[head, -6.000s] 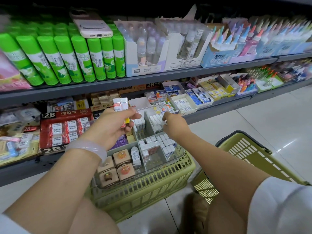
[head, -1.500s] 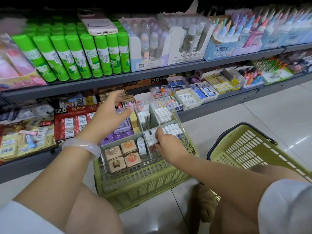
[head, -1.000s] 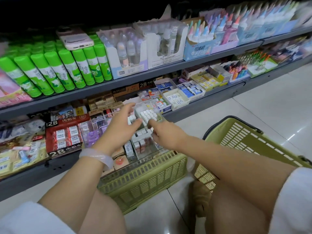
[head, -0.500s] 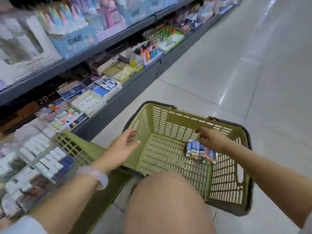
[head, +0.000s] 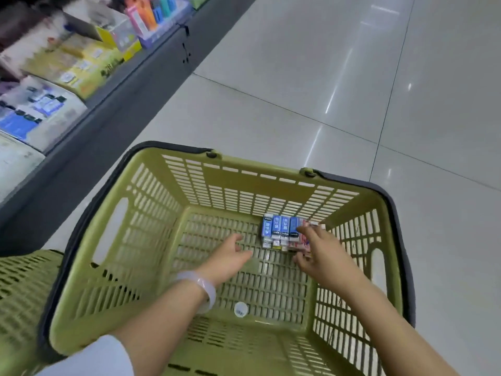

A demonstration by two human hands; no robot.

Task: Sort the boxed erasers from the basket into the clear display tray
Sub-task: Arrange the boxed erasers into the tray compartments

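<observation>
1. A white sleeve (head: 89,356) and a pale bangle (head: 202,290) are seen nearest, on the left arm.
2. The left hand (head: 230,256) is held inside the green basket (head: 189,180), fingers loosely extended over the mesh floor; nothing is gripped.
3. The right hand (head: 322,253) is laid against the right end of the boxed erasers (head: 282,232), fingers spread on top and thumb below. A grasp seems to be forming; a closed hold is not shown.
4. The erasers are stacked in a short row on the basket floor, near the far right corner. Blue-and-white sleeves are visible, with a reddish one partly under the hand.
5. A round sticker (head: 240,309) is noted on the near floor of the basket.
6. Change: a second ago both hands were at the clear display tray; now the view has been swung to this basket and both hands brought down into it. The tray is no longer in view. A fresh pickup is judged to be under way, so sorting is unfinished.
7. Beyond, blurred shelf stock (head: 54,77) and tiled floor (head: 352,77) are seen.
</observation>
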